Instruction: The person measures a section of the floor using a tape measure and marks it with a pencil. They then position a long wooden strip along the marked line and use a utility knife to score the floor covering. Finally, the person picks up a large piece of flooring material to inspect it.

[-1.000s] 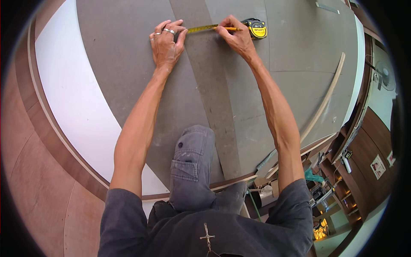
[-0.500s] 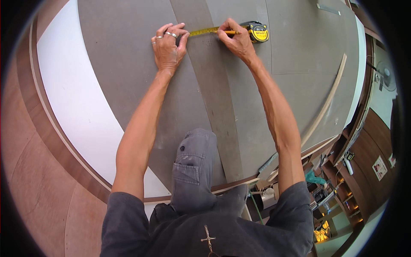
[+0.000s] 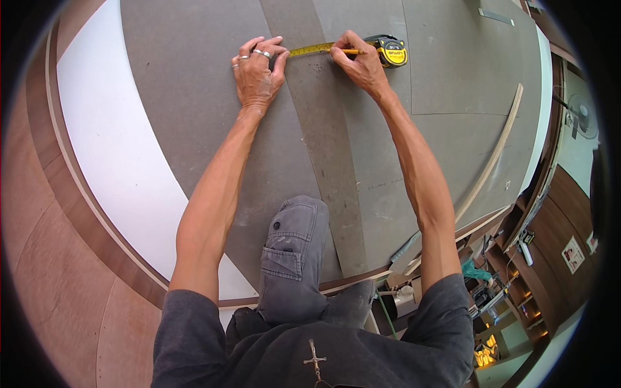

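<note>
Both hands point(image 3: 259, 74) stay pressing tape measure point(image 3: 391, 52) on grey board point(image 3: 194, 129).

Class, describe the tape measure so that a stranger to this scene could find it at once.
Start at the big grey board and follow its darker strip to the far end. There the tape measure lies beside the right hand, its yellow blade running to the left hand. It is the only yellow-and-black thing on the board.

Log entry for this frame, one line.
left hand pins yellow tape blade to grey board | right hand holds pencil at blade | tape measure case beside right hand
</note>
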A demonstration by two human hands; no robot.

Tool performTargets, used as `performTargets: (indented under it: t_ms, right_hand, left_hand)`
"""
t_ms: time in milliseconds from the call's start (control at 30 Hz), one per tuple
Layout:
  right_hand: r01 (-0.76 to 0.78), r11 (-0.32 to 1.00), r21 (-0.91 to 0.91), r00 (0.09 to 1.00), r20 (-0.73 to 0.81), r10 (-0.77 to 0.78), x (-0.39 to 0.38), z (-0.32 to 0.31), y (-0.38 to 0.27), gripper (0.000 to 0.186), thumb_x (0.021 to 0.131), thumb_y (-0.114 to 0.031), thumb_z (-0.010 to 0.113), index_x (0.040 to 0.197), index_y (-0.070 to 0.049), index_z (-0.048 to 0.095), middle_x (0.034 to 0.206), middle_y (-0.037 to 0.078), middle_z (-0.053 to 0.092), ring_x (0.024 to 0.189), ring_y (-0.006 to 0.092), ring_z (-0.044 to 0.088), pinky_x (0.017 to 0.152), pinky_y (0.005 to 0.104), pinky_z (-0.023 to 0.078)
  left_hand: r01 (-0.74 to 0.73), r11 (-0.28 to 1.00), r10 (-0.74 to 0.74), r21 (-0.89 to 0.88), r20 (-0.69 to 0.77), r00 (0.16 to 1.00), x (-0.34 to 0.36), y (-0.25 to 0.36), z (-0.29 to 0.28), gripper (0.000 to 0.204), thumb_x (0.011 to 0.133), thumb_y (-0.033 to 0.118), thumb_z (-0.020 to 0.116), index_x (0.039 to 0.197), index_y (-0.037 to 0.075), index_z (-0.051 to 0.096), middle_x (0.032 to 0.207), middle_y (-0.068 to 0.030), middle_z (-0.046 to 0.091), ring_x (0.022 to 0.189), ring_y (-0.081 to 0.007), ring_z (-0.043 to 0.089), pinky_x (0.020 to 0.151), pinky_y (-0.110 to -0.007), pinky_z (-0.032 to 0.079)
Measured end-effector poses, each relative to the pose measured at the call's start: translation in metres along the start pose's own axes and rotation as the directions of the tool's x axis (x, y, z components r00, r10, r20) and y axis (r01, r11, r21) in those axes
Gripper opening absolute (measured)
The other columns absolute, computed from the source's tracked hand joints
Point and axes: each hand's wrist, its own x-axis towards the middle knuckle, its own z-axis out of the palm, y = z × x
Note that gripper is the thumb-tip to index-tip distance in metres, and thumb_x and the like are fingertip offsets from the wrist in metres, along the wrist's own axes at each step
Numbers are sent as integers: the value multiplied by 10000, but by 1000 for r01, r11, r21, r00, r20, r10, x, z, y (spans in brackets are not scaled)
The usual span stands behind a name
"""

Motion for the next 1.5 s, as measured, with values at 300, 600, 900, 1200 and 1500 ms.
performTargets:
  t_ms: [300,600,900,1200,1500]
  right_hand:
    - [-1,1000,-3,1000,24,1,1,-1,-3,142,900,-141,676,938,-33,592,763,91,659,699,201,633,682,330,525]
    - [0,998,-60,997,81,5,1,-4,-7,117,918,-128,662,952,-32,604,779,86,675,718,197,665,677,318,526]
    - [-353,936,-3,914,-214,344,-108,-32,-60,255,1088,-253,528,1059,-24,636,863,106,692,772,196,667,751,337,529]
    - [-670,604,-432,743,-394,541,-443,-23,-130,187,955,-114,575,1032,15,688,989,220,636,913,416,629,810,502,494]
    - [-851,452,-267,518,-295,803,-578,14,-127,317,855,-287,800,984,-5,732,1025,227,671,947,434,651,857,498,521]
  left_hand:
    - [17,1000,-17,2,1,1000,0,1,0,57,886,226,783,913,197,743,1201,123,744,1261,-174,573,1036,-403,407]
    - [7,1000,-7,3,1,1000,2,1,0,51,887,220,782,908,194,743,1199,121,745,1255,-179,576,1031,-401,410]
    - [17,1000,-17,1,17,1000,1,5,-10,69,882,223,782,930,191,746,1197,105,735,1247,-203,573,1022,-438,421]
    - [8,1000,-8,-3,19,1000,0,-3,-19,105,885,200,776,957,166,708,1228,51,725,1274,-240,558,1030,-441,422]
    - [57,994,-42,-96,155,987,14,11,-18,58,892,203,767,915,157,740,1211,20,730,1244,-251,558,1037,-458,414]
